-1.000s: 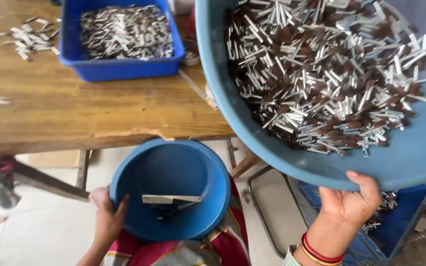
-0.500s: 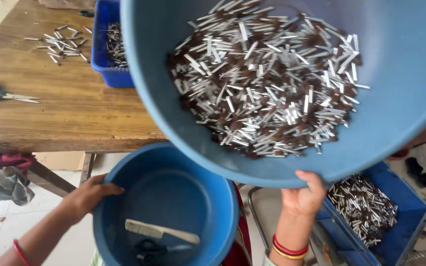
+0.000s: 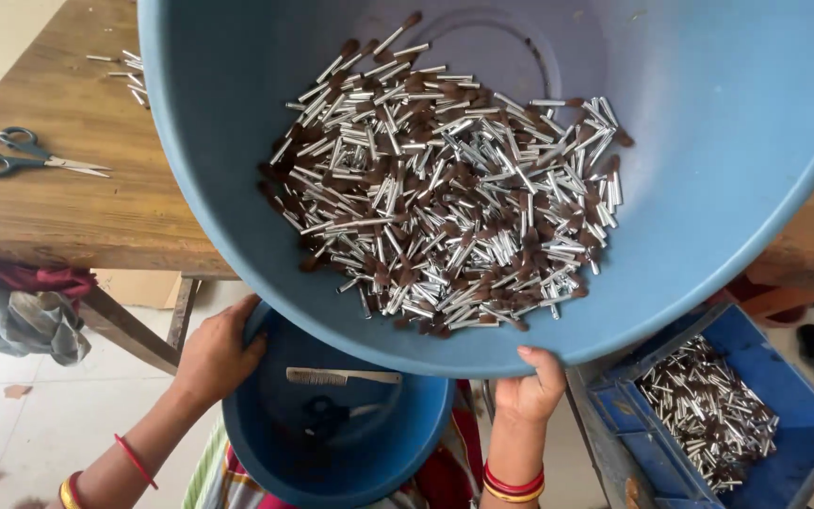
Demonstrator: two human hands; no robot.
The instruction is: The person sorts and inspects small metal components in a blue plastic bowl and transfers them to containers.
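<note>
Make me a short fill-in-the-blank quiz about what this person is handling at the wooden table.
1. The right hand grips the rim of the large tilted ____ basin, which holds a heap of small silver and brown brush tips.
2. The left hand rests on the rim of the small blue tub, inside which lies a pale ____.
3. On the wooden table lies a pair of ____.
4. The square blue crate at lower right stands ____ than the tabletop.

Missing words: blue; comb; scissors; lower

Plastic tubs, metal tubes, worn wood.
You hold a big tub [image 3: 727, 170] of smooth, matt blue plastic, filled with shiny metal tubes [image 3: 445, 217] tipped in brown bristle; the small tub [image 3: 350, 462] looks glossier, and the table [image 3: 77, 207] is rough bare wood.
</note>
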